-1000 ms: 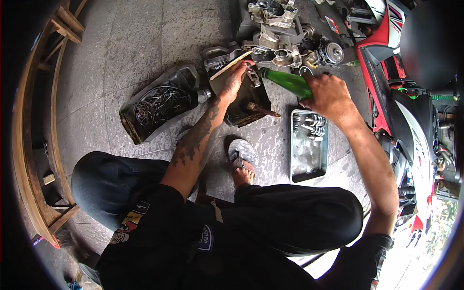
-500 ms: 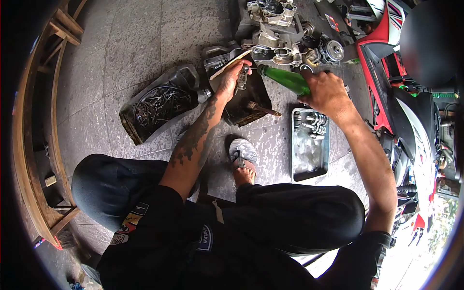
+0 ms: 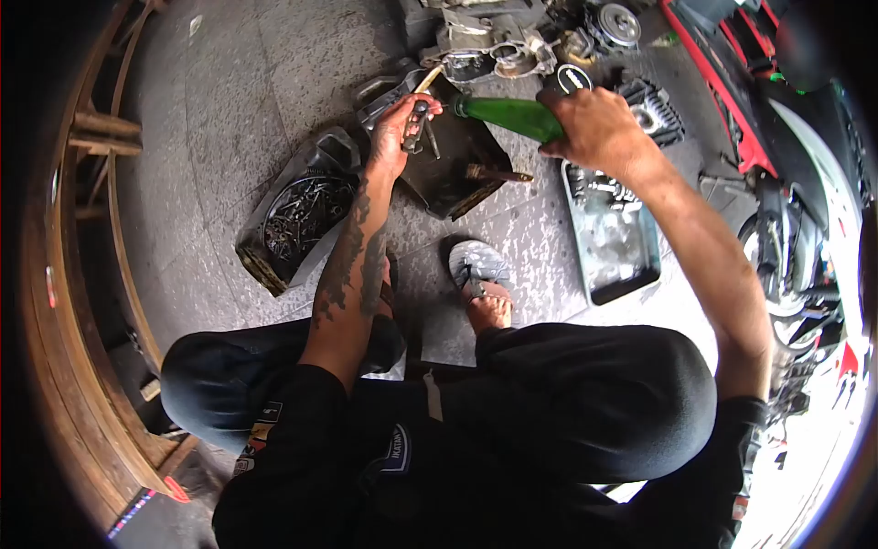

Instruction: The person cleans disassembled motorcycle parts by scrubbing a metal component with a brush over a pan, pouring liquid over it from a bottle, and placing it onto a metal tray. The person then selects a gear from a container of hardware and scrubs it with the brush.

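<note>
My left hand [image 3: 391, 135] is closed around a small dark metal engine part [image 3: 416, 130], above an open dark container [image 3: 434, 188]. A green glass bottle [image 3: 512, 116] is gripped by my right hand [image 3: 599, 130] near its base. The bottle lies almost level, its mouth pointing left, close to the metal part. Whether liquid is coming out is too small to tell. Inside the container a brush [image 3: 498, 174] rests with its handle over the right side. My left fingers partly cover the metal part.
Left of the container, a cut plastic jug [image 3: 340, 151] holds bolts and small parts. A metal tray [image 3: 651, 274] with gear shafts [image 3: 608, 190] sits to the right. Engine casings [image 3: 498, 46] and a finned cylinder part [image 3: 654, 110] lie beyond. A wooden bench [image 3: 69, 366] and a motorcycle [image 3: 777, 183] flank the floor.
The view has shifted, bringing the finned part into sight. The bottle has come closer to level, and the metal part in my left hand has turned slightly. Both grips are kept.
</note>
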The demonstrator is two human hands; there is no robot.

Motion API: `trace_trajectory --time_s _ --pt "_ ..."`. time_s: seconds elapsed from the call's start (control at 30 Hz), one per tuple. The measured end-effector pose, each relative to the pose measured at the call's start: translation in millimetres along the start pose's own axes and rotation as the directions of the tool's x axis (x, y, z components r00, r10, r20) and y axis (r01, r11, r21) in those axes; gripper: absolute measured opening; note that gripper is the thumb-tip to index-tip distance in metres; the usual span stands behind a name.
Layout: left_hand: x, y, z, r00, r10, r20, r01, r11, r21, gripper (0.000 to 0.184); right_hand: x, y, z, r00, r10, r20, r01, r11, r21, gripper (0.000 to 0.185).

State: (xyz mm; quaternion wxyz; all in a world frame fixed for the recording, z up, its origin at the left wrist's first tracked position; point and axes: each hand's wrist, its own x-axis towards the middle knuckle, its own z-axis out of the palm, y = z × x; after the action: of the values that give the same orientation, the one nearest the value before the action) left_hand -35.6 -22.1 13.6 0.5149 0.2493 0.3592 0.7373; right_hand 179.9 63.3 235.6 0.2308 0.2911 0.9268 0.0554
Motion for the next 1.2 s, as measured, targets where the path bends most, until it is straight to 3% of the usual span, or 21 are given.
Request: trace_trajectory --time_s 0.1,0.23,0.27,0.63,1.2 --pt "0.7 -0.6 -0.4 0.999 0.007 0.048 -0.008 1.0 0.015 0.032 -4.6 1.6 3.1 1.0 0.001 -0.018 0.0 1.0 0.028 0.049" --pt "0.2 0.6 1.4 0.998 -0.028 0.059 0.025 0.999 0.045 0.032 -1.9 14.0 37.0 0.966 -0.081 -0.246 0.097 0.994 0.052 0.053" --pt "0.9 1.8 0.6 0.995 -0.047 0.083 0.044 0.998 0.036 0.031 -1.5 11.7 34.0 0.986 -0.045 -0.159 0.056 0.996 0.069 0.054" --pt "1.5 -2.5 10.0 0.997 -0.046 0.057 0.046 0.999 -0.003 0.029 -2.3 23.6 53.5 0.997 -0.069 -0.029 0.071 0.994 0.088 0.046" --pt "5.3 -7.1 7.0 0.998 -0.025 0.056 0.026 1.0 -0.017 0.029 -3.5 20.8 51.0 0.996 -0.075 0.049 0.071 0.994 0.087 0.041"
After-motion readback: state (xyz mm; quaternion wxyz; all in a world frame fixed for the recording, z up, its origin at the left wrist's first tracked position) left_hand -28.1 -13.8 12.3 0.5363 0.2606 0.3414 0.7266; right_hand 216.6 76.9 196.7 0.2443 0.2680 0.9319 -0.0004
